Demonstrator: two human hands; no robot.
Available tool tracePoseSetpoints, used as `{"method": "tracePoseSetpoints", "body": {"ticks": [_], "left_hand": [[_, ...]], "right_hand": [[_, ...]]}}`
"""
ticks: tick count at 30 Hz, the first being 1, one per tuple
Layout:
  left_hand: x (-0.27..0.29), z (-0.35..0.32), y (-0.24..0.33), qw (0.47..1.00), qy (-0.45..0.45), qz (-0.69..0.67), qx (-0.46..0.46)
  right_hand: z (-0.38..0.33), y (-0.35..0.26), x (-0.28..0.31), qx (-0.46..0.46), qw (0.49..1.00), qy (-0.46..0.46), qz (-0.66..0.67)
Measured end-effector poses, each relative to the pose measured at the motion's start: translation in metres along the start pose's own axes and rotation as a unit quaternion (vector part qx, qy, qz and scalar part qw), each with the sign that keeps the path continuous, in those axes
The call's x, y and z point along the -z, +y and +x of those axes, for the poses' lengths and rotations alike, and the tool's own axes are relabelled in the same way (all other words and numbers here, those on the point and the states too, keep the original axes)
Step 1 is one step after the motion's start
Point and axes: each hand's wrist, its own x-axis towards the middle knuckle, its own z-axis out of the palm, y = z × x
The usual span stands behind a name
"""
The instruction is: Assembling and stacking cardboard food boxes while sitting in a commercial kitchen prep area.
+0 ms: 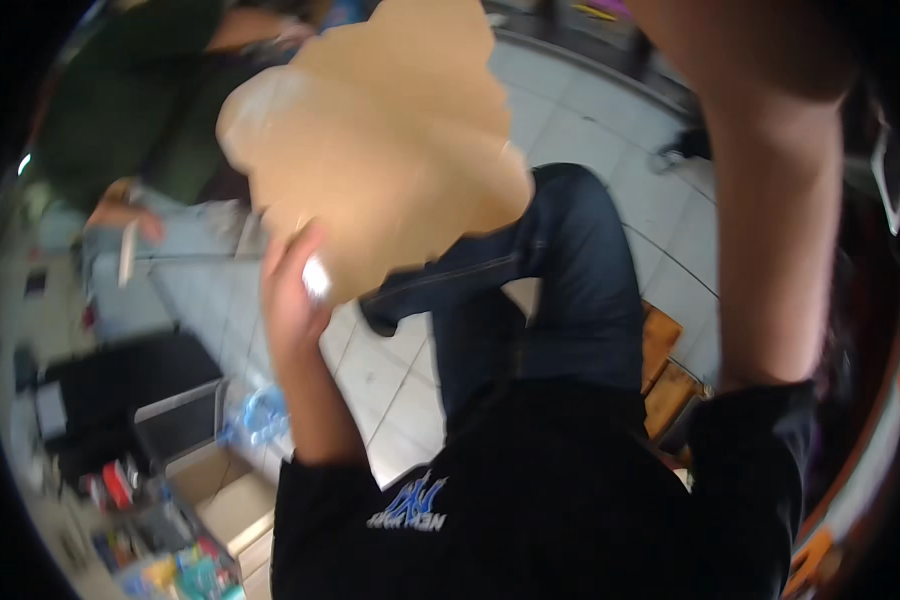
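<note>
A broad tan sheet [390, 150] with a wavy, scalloped edge hangs in front of my lap; its material is not clear. My left hand [298, 285] is closed on its lower left edge, thumb on the near side. Beside that thumb is a small bright white patch [316, 278], blurred, perhaps a shine. The right arm [778, 230] reaches up along the right side and bends toward the top edge. My right hand lies outside the picture.
At upper left another person in dark green [120, 110] has a hand [130, 212] by a pale stick-like thing. Grey-white floor tiles [370, 400] spread below. Lower left stand a black case [130, 390], clear blue-tinted plastic [263, 415] and cluttered boxes [175, 560]. A wooden stool [665, 385] is beside my leg.
</note>
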Motion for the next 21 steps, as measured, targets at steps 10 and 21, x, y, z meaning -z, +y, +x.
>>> {"method": "tracePoseSetpoints", "body": {"ticks": [10, 21], "left_hand": [[-0.042, -0.013, -0.095, 0.98, 0.007, -0.199, -0.018], [-0.01, -0.042, -0.156, 0.864, -0.262, -0.42, 0.096]], "right_hand": [[-0.207, 0.056, -0.026, -0.391, 0.879, 0.265, 0.065], [-0.28, 0.045, -0.01, -0.532, 0.79, 0.188, 0.238]]}}
